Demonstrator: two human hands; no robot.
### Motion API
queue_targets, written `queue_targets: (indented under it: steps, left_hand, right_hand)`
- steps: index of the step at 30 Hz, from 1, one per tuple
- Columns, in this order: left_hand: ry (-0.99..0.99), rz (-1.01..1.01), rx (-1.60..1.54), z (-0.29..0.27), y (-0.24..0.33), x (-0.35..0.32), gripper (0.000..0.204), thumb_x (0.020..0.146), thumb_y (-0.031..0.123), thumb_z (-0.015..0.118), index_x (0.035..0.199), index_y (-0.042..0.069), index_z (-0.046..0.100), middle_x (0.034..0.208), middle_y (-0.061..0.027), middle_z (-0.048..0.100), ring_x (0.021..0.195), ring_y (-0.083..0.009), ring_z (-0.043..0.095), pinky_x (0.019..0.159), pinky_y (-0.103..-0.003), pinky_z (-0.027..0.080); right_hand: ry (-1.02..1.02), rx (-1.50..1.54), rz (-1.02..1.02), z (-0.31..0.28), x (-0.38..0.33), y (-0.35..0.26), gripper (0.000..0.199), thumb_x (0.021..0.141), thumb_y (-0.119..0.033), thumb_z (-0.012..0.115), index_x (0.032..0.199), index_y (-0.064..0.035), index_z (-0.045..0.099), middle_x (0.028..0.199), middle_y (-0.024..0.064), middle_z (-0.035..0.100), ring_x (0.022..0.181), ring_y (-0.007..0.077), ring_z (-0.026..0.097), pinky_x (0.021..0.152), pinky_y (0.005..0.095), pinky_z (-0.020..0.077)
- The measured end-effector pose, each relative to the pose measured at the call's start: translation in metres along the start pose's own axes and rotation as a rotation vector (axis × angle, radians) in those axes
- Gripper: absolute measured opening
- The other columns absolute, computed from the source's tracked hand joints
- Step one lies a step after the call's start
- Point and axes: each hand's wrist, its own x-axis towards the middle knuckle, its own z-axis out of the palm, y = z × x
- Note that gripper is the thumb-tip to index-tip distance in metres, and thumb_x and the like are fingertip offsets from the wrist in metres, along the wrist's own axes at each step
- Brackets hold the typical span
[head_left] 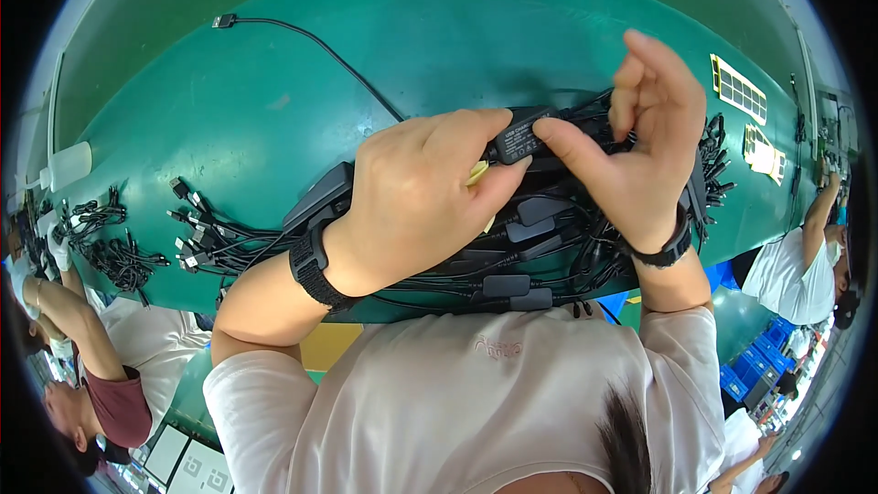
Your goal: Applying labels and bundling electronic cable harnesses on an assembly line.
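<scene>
Snag risk around the charger block (521, 139)

The left hand (416, 192) is gripping the block between thumb and fingers, at that hand's 2 o'clock. The right hand (654, 133) is hovering at the block's 3 o'clock, its thumb lying on or just over the edge, its other fingers curling loosely, clear of the block. I cannot tell how hard that thumb is pressing; a push against a weak pinch could be tipping the block free. A yellow slip (476, 173) is peeking from under the left hand, so a shifting grip could be creasing it. At the block's 6 o'clock, a cable pile (506, 285) is crowding close, and stray leads could be catching. A loose cable (311, 35) is stretching toward the left hand's 11 o'clock; a sweeping hand could be dragging it.
</scene>
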Motion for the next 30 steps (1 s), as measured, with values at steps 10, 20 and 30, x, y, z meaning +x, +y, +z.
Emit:
queue_targets:
  steps: [10, 20, 30]
  left_hand:
    - [0.023, -0.026, -0.088, -0.008, 0.006, 0.003, 0.033, 0.065, 0.008, 0.081, 0.093, -0.001, 0.067, 0.074, -0.0069, 0.066, 0.060, -0.0093, 0.060, 0.053, -0.020, 0.046]
    - [0.099, 0.040, -0.096, -0.032, 0.034, 0.014, 0.032, 0.066, 0.012, 0.079, 0.092, 0.002, 0.065, 0.076, -0.0112, 0.066, 0.066, -0.0241, 0.066, 0.056, -0.030, 0.051]
    - [0.095, -0.057, 0.659, -0.109, -0.002, 0.023, 0.015, 0.076, 0.020, 0.068, 0.083, 0.007, 0.069, 0.076, -0.0135, 0.063, 0.073, -0.0311, 0.062, 0.063, -0.038, 0.049]
  right_hand:
    - [0.052, -0.036, 0.030, -0.020, 0.009, -0.001, 0.073, 0.075, 0.002, 0.069, 0.137, -0.0077, 0.032, 0.087, 0.0052, 0.061, 0.082, 0.0116, 0.055, 0.079, 0.0251, 0.0412]
    - [-0.354, 0.243, 0.185, -0.093, 0.016, 0.004, 0.088, 0.076, -0.007, 0.073, 0.147, -0.0092, 0.020, 0.075, 0.0029, 0.057, 0.070, 0.0095, 0.053, 0.070, 0.0222, 0.0434]
    - [-0.073, -0.644, -0.308, -0.164, 0.059, 0.013, 0.084, 0.072, 0.002, 0.069, 0.142, -0.0307, 0.034, 0.079, 0.0096, 0.063, 0.071, 0.0240, 0.059, 0.074, 0.0373, 0.0489]
